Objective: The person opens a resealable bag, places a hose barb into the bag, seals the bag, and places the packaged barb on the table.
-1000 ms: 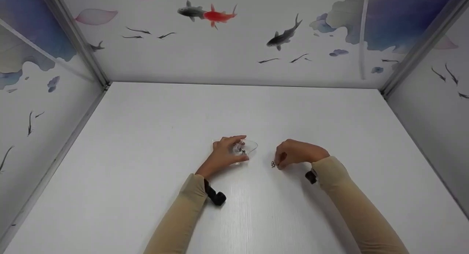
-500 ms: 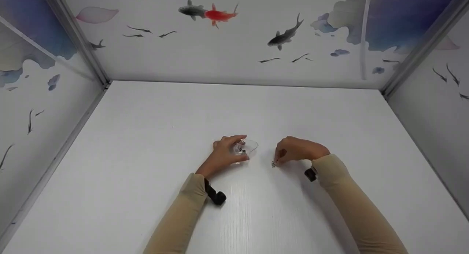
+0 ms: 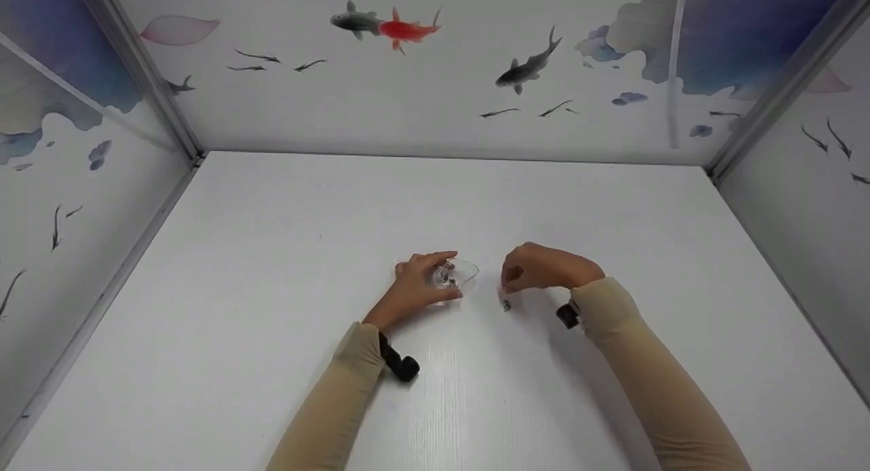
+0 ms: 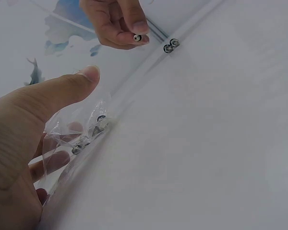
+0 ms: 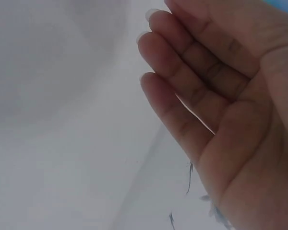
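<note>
My left hand [image 3: 414, 284] holds a clear plastic bag [image 3: 467, 270] on the table, thumb and fingers on either side of its spread mouth. Small silver metal pieces [image 4: 98, 127] lie inside the bag in the left wrist view. To the right, my right hand [image 3: 547, 266] is raised a little above the table. Between thumb and forefinger it pinches a small round metal piece [image 4: 138, 37], plain in the left wrist view. A few similar metal pieces [image 3: 506, 306] rest together on the table below it. The right wrist view shows only the palm and other fingers [image 5: 165, 55]; the pinch is hidden there.
The white table [image 3: 326, 199] is bounded by a printed back wall [image 3: 435, 111] and by side walls left and right. Black wrist cameras sit on both wrists, the left one [image 3: 401, 367] close over the tabletop.
My right hand has lifted from the small pieces on the table and shifted slightly left, towards the bag, with one piece pinched. My left hand and the bag have stayed still.
</note>
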Available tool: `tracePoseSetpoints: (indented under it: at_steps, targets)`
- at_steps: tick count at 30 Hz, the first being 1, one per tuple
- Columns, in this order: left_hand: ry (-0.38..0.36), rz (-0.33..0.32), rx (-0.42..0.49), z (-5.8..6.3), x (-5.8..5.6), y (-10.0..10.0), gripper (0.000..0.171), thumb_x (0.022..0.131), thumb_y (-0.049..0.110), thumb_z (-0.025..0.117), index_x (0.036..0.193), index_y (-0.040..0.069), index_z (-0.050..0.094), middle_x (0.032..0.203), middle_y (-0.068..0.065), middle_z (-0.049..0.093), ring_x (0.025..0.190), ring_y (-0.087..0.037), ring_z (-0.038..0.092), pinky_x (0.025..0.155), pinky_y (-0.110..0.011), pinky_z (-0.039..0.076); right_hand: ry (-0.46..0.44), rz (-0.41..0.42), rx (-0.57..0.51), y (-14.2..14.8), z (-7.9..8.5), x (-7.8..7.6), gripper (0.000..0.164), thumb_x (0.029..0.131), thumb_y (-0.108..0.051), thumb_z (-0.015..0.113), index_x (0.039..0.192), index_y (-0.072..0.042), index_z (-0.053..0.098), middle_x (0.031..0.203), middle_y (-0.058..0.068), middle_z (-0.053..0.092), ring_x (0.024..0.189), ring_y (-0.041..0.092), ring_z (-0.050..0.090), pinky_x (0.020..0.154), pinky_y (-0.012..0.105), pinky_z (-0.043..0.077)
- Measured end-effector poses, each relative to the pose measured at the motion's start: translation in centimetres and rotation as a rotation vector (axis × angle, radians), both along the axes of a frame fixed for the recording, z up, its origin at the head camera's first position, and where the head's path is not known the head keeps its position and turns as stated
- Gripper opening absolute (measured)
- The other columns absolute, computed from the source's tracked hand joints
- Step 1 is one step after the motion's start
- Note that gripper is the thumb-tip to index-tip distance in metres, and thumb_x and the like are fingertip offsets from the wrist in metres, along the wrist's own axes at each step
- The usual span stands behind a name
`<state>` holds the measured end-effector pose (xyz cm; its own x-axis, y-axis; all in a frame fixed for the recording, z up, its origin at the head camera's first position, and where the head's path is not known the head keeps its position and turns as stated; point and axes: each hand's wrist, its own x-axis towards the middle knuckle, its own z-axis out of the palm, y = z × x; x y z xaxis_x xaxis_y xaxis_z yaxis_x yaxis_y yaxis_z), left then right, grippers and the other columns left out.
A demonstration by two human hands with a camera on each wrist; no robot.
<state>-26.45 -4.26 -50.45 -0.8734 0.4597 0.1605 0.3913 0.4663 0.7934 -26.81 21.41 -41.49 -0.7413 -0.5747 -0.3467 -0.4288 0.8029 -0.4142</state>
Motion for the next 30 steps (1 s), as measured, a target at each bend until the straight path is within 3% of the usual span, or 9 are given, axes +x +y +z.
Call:
tracePoseSetpoints:
  at_steps: [8, 30]
  targets:
    - [-0.024, -0.011, 0.015, -0.2, 0.1, -0.1, 0.071, 0.078, 0.041, 0.078, 0.141, 0.020, 0.050, 0.122, 0.002, 0.065, 0.119, -0.019, 0.047, 0.101, -0.045, 0.017, 0.045, 0.041, -0.053, -0.8, 0.6, -0.5, 0.011, 0.089, -0.017, 0.069, 0.097, -0.011, 0.074, 0.095, 0.000, 0.070, 0.088, 0.014, 0.063, 0.081, 0.034, 0.053]
    - [0.009, 0.002, -0.004, -0.1, 0.0, 0.1, 0.070, 0.079, 0.037, 0.079, 0.140, 0.018, 0.051, 0.120, 0.000, 0.066, 0.115, -0.021, 0.049, 0.100, -0.044, 0.019, 0.131, 0.092, -0.112, -4.4, 1.5, -1.5, 0.013, 0.090, -0.013, 0.067, 0.098, -0.007, 0.074, 0.098, 0.004, 0.071, 0.089, 0.017, 0.064, 0.082, 0.034, 0.053]
